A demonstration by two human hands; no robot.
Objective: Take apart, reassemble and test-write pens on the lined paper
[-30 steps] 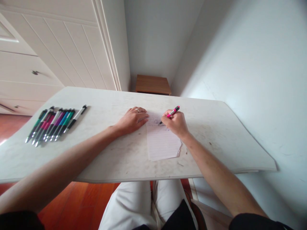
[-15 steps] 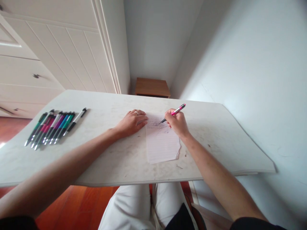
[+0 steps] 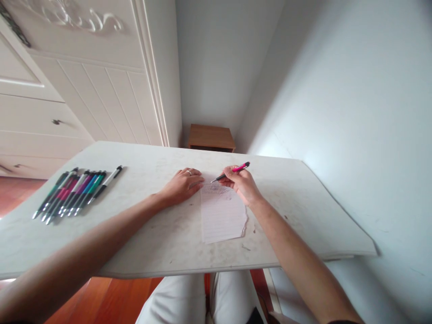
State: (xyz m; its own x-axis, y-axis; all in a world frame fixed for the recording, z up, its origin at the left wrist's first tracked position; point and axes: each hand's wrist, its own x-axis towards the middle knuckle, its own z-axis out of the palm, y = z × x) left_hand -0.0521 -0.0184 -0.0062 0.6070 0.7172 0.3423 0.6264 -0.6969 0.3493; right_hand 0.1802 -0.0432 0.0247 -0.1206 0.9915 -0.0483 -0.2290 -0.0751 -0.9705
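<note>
One pink pen [image 3: 237,169] (right hand [image 3: 241,185]) above paper [image 3: 221,220]

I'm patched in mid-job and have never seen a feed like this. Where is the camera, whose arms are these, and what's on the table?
There is no machine here. One camera sits on a person's head and looks forward and down, so the two bare arms are that person's own. The left hand lies flat on the white table, with its fingers at the left edge of a lined sheet of paper whose right edge is torn. The right hand grips a pink pen. The pen's tip points left over the scribbled top of the sheet; whether it touches the sheet is unclear. A row of coloured pens lies at the far left. A wooden stand stands beyond the table.
</note>
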